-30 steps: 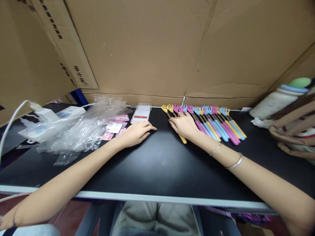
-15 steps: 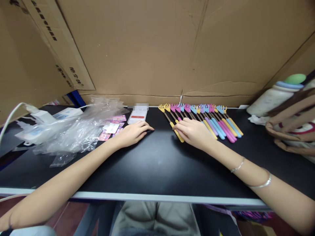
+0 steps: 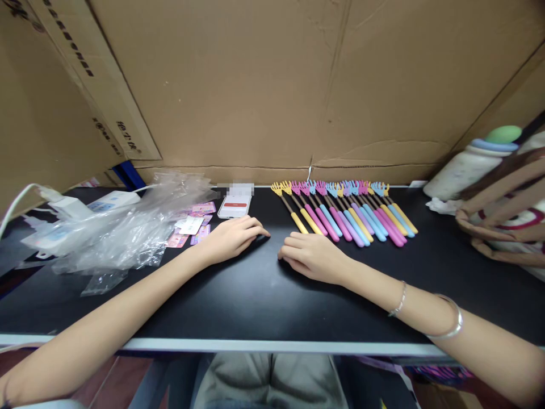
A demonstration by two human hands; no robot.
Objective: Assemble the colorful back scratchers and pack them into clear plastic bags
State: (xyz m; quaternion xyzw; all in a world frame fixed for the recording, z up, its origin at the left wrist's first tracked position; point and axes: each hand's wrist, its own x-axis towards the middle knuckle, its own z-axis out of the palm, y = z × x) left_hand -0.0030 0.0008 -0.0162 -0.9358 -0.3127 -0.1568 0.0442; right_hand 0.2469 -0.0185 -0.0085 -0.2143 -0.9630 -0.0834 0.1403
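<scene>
Cardboard (image 3: 238, 85) facing me, plastic (image 3: 123, 241) partly over a power strip (image 3: 119, 199) at my left, bottle (image 3: 470, 170), tissue (image 3: 441, 206) and bag (image 3: 500, 230) at my right.

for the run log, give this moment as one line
left hand: near phone | right hand: near claw-headed sticks | held: nothing visible

Layout of the desk (image 3: 272, 309) before you, left to right: plastic bags (image 3: 128, 236), partly over a power strip (image 3: 113, 200); cards (image 3: 190, 225); a phone (image 3: 235, 207); a row of back scratchers (image 3: 355, 230); a bottle (image 3: 470, 170); a bag (image 3: 498, 258). Your left hand (image 3: 234, 238) lies before the phone; your right hand (image 3: 313, 257), just before the leftmost handles (image 3: 298, 222). Cardboard (image 3: 230, 85) stands behind the row.
</scene>
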